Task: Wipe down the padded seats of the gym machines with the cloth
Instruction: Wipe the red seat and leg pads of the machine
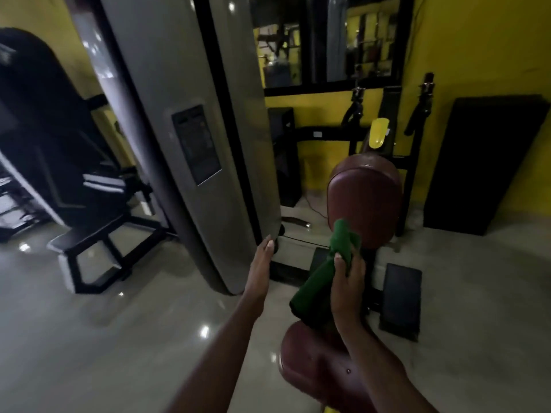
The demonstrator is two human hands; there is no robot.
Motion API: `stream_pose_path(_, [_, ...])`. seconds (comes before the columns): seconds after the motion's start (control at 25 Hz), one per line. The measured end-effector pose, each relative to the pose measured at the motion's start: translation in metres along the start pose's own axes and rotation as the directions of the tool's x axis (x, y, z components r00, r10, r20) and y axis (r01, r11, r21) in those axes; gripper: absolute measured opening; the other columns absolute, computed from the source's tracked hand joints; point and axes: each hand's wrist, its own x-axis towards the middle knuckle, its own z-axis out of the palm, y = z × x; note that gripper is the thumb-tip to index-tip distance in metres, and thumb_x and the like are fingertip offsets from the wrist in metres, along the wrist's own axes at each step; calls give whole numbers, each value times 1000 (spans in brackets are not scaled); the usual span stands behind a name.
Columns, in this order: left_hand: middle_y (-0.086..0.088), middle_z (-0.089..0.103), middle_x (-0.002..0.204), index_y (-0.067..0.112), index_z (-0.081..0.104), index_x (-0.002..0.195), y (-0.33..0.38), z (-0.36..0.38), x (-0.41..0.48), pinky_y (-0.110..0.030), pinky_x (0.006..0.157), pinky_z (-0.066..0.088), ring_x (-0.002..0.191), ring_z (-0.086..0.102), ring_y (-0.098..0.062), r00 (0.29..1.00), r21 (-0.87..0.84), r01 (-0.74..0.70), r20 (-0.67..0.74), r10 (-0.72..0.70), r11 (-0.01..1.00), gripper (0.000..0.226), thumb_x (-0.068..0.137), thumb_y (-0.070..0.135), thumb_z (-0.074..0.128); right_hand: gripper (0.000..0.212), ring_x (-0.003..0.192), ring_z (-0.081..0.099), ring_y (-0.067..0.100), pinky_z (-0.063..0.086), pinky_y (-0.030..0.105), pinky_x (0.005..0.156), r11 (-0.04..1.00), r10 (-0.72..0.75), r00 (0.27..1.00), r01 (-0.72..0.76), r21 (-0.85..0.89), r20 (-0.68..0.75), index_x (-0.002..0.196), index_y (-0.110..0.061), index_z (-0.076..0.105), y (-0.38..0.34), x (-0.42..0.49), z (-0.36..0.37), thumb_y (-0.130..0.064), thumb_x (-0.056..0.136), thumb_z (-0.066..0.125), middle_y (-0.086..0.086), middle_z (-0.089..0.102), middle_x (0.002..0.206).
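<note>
The right hand (347, 281) is in the lower middle of the frame; its fingers and thumb are curled around a green cloth (313, 290), so it grips the cloth; the cloth is bunched up, one end sticks up above the hand and the other end hangs down to the left. The cloth is up in the air, between the red-brown back pad (368, 198) higher in the frame and the red-brown seat pad (313, 371) at the bottom; I cannot tell if it touches either pad. The left hand (262, 263) is open with straight fingers and holds nothing; its fingertips are right by the bottom edge of the tall grey machine cover (190, 114). A black foot plate (402, 296) sits on the shiny floor (104, 338) to the right; the yellow wall (477, 40) is at the back.
</note>
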Motion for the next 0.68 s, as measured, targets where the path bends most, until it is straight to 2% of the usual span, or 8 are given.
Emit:
stream_pose_path(0.08, [5,33,151,29,31,144,2,-8,39,-34,117,18,140,28,-12,995,20,6,100,-8,1000,62,90,58,40,58,109,46,11,35,20,89,1000,17,995,-18,-14,-97,133,-8,45,3,10,21,-41,86,38,3,47,121])
stream_pose_path(0.16, [4,32,152,28,30,145,8,-6,76,-38,118,18,139,28,-12,980,38,5,200,-13,999,63,90,57,41,59,111,43,6,33,12,91,999,-1,986,-5,-35,-169,135,-7,42,6,20,34,-41,86,38,7,45,128])
stream_pose_path(0.28, [2,33,151,25,31,144,18,12,122,-32,115,20,139,30,-13,929,69,-53,370,24,996,51,97,43,36,62,116,43,12,32,15,96,995,-36,944,2,-104,-328,134,-7,43,13,32,44,-44,85,37,10,46,130])
stream_pose_path(0.36, [2,32,151,22,29,145,22,26,147,-24,109,22,139,29,-12,870,49,-100,489,64,994,48,99,34,34,61,116,42,15,27,6,95,988,-82,896,15,-156,-436,132,-2,44,16,38,53,-42,87,38,9,46,127])
stream_pose_path(0.44, [4,31,150,22,27,146,27,36,167,-21,106,23,138,28,-9,778,36,-157,620,102,987,48,99,32,33,55,112,42,13,25,-4,88,986,-105,831,14,-168,-546,131,1,44,20,44,67,-33,88,40,4,43,121])
stream_pose_path(0.48, [4,30,151,21,26,146,28,41,176,-21,106,24,138,27,-9,738,22,-170,666,113,985,49,99,32,33,54,110,43,11,26,-4,86,987,-101,801,7,-159,-591,131,1,44,22,47,75,-29,87,40,2,42,120])
stream_pose_path(0.6, [2,29,152,24,22,147,36,52,205,-27,109,28,140,29,-13,602,-45,-186,784,150,982,56,97,35,43,47,110,44,11,34,13,91,989,-104,630,-14,-145,-769,134,-1,42,30,57,99,-22,92,45,6,46,122])
stream_pose_path(0.68, [4,33,149,27,22,147,50,61,218,-27,107,31,138,32,-12,497,-97,-225,844,200,969,58,96,33,47,46,112,43,12,33,14,90,994,-85,492,-24,-111,-866,134,0,41,28,67,112,-20,94,47,13,47,129])
